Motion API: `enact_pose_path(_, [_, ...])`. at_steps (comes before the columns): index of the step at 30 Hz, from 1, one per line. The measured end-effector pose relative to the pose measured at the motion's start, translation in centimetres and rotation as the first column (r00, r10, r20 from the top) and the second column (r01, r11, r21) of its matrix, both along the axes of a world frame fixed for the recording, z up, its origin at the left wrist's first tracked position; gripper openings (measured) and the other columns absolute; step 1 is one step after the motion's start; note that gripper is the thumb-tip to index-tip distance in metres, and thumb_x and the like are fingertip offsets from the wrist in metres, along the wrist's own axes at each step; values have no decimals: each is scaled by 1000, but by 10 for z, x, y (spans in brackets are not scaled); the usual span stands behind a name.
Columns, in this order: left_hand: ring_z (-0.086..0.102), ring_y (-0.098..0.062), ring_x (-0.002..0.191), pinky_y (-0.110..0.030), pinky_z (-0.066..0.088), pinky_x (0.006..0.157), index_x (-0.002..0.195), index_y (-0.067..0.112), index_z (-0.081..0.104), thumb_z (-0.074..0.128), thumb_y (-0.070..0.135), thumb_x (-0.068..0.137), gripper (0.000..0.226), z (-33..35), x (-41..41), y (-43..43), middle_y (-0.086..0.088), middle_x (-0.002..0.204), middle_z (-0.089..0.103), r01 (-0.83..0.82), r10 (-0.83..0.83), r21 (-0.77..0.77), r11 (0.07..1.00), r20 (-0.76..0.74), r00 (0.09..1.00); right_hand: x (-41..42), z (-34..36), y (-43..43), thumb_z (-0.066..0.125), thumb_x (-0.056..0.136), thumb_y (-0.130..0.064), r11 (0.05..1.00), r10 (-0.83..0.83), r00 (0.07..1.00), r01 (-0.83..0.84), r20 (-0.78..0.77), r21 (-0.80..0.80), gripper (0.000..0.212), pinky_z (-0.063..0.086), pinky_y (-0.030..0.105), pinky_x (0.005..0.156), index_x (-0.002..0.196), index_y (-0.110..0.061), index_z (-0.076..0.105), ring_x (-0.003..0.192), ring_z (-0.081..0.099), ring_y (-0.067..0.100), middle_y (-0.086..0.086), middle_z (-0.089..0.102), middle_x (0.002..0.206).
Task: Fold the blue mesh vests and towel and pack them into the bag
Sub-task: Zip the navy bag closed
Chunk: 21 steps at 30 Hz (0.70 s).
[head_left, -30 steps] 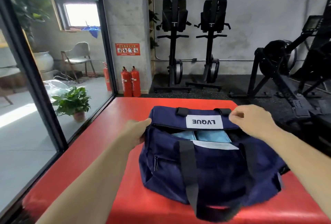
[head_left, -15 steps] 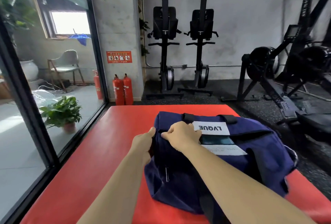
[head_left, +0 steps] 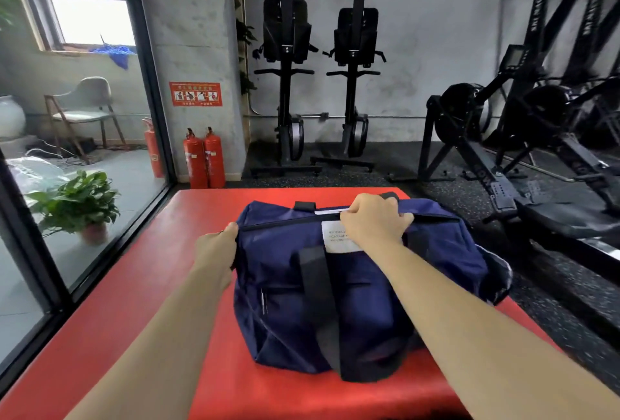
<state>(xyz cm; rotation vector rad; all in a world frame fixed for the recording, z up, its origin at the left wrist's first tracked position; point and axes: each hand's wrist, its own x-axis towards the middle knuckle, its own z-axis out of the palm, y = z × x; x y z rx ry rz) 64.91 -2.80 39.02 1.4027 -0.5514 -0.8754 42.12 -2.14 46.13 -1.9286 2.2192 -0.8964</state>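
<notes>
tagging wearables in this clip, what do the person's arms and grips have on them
The left arm and the right arm are bare as far as the frame shows, with no sleeve in view. The left grip and the right grip wear no gloves. No watch, band or ring shows.

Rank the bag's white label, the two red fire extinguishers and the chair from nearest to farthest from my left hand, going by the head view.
Measured from the left hand, which grips the left end of the bag:
1. The white label, on the bag just right of that hand.
2. The red fire extinguishers, standing ahead and slightly left.
3. The chair, farthest back on the left.
</notes>
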Motion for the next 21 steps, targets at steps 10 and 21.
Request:
enact_pose_path(10, [57, -27, 78, -41, 47, 71, 88, 7, 65, 70, 40, 82, 34, -17, 29, -21, -18, 95, 65, 11, -19, 122, 993, 70, 997, -163, 11, -14, 57, 89, -29, 966, -258, 966, 258, -29, -10, 12, 27, 44, 94, 92, -24, 68, 118, 40, 28, 2, 66, 105])
enact_pose_path(21, [49, -26, 87, -41, 41, 77, 99, 3, 51, 61, 27, 96, 26, 20, -9, -10, -14, 98, 52, -145, 116, 105, 984, 242, 963, -206, -10, -28, 59, 83, -47, 954, -266, 937, 224, 226, 198, 32, 24, 48, 99, 101, -22, 66, 121, 45, 31, 4, 65, 111])
